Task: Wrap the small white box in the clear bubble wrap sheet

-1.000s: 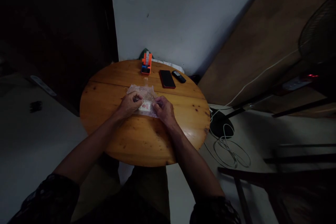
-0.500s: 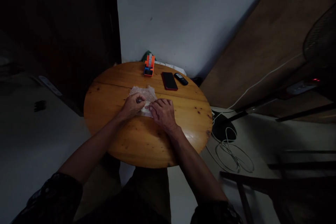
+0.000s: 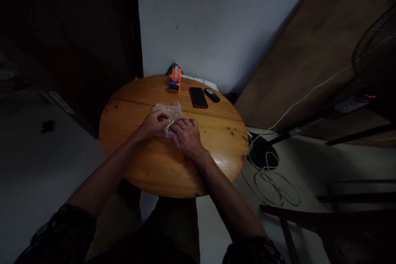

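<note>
A crumpled sheet of clear bubble wrap (image 3: 173,110) lies on the round wooden table (image 3: 161,165), partly hidden beneath my hands. My left hand (image 3: 154,123) has its fingers curled and pinches the wrap at its left side. From the right, my right hand (image 3: 186,136) presses bent fingers onto the near right part of the wrap and grips it. The two sets of fingertips almost meet. Whatever may lie inside the wrap is too dim to make out.
Toward the back of the table stand an orange tape dispenser (image 3: 175,79), a dark red-edged smartphone (image 3: 198,97) and a black keypad phone (image 3: 212,95). The wall rises behind. Loose white cable (image 3: 275,185) coils on the floor at right, near a fan (image 3: 377,45).
My right hand has shifted slightly left, closer to my left hand, and covers more of the bubble wrap. My left hand stays in nearly the same place.
</note>
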`<state>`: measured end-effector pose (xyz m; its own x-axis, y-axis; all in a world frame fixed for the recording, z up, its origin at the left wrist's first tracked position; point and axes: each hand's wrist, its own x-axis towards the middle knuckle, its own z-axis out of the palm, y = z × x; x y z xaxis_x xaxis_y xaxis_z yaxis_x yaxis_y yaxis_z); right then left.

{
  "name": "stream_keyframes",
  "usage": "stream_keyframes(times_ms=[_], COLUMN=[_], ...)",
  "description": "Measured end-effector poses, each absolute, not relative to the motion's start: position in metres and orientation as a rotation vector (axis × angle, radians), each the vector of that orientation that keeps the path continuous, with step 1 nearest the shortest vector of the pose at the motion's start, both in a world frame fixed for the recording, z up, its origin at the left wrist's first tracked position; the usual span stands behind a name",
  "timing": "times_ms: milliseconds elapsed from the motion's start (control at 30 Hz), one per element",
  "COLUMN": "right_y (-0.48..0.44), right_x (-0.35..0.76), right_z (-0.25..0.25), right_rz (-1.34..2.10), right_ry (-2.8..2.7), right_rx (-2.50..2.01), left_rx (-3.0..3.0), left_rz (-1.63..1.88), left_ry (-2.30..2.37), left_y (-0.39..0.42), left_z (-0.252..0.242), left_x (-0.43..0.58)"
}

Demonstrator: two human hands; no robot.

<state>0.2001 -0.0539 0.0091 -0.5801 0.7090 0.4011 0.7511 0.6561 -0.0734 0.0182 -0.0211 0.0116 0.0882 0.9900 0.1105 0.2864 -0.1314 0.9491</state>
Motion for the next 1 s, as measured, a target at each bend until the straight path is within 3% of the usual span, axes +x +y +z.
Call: stream_keyframes(times_ms=[667, 1000], right_y=[-0.055, -0.055], right_x=[0.181, 0.185], right_z=[0.022, 0.018], right_rz=[-0.394, -0.374], right_ry=[-2.711, -2.691], right_rx=[-1.231, -1.218], left_rx=[1.778, 1.382], left_rz=[0.707, 0.817], left_ry=[2.025, 1.656], left_y=[-0.021, -0.038], left_z=[-0.002, 0.001], left_x=[-0.041, -0.04])
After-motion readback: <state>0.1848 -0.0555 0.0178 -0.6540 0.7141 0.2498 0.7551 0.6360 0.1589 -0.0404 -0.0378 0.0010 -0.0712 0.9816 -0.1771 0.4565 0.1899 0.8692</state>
